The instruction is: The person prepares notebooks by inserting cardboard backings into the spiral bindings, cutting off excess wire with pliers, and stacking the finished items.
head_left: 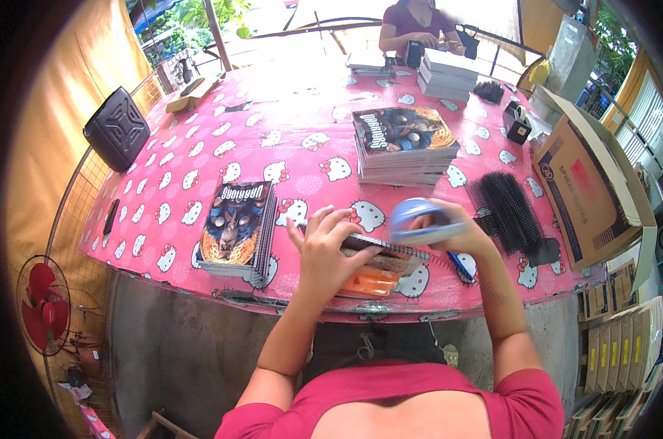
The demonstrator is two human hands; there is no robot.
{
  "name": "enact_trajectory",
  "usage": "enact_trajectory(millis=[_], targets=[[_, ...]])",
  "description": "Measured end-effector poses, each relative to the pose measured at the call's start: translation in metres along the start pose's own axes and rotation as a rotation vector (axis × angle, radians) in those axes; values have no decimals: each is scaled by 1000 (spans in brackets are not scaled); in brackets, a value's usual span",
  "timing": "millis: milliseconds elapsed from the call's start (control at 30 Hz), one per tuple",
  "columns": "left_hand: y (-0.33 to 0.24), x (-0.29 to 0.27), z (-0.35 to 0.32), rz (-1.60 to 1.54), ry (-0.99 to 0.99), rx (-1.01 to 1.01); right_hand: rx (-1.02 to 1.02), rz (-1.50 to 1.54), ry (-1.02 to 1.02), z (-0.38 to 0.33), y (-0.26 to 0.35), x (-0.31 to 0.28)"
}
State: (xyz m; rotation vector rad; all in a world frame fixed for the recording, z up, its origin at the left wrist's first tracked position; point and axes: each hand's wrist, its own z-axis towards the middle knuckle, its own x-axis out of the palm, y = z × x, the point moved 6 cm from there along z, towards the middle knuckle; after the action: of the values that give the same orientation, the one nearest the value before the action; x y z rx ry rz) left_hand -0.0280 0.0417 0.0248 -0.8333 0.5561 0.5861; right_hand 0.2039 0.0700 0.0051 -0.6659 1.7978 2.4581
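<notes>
Pink cloth patterned with white cat faces covers the table (178, 164) on my feed, and near its front edge I see the spiral notebook (391, 262), its coil running along the far side and trailing off right. The left hand (330, 245) holds it with spread fingers and a bent thumb laid on the cover. The right hand (452, 228) is closed around a blue rounded object (412, 236), too blurred for me to identify, just beside the coil. An orange item (366, 282) lies at the notebook's near side. I make out a stack of illustrated books (236, 223) to the left, a taller pile (404, 157) beyond, and black coils (501, 208) toward the cardboard box (584, 194) on the right.
</notes>
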Motion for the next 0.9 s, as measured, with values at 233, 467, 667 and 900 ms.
enact_trajectory(millis=[233, 467, 667, 900], targets=[[10, -6, 0, -133, 10, -18, -205, -110, -53, 8, 14, 15], [22, -13, 0, -199, -57, -86, 55, -156, 150, 35, 9, 35], [44, -28, -3, -255, -158, -152, -52, -288, 108, 54, 20, 43], [75, -16, -19, -859, -198, -358, -11, 49, 83, 63, 19, 59]])
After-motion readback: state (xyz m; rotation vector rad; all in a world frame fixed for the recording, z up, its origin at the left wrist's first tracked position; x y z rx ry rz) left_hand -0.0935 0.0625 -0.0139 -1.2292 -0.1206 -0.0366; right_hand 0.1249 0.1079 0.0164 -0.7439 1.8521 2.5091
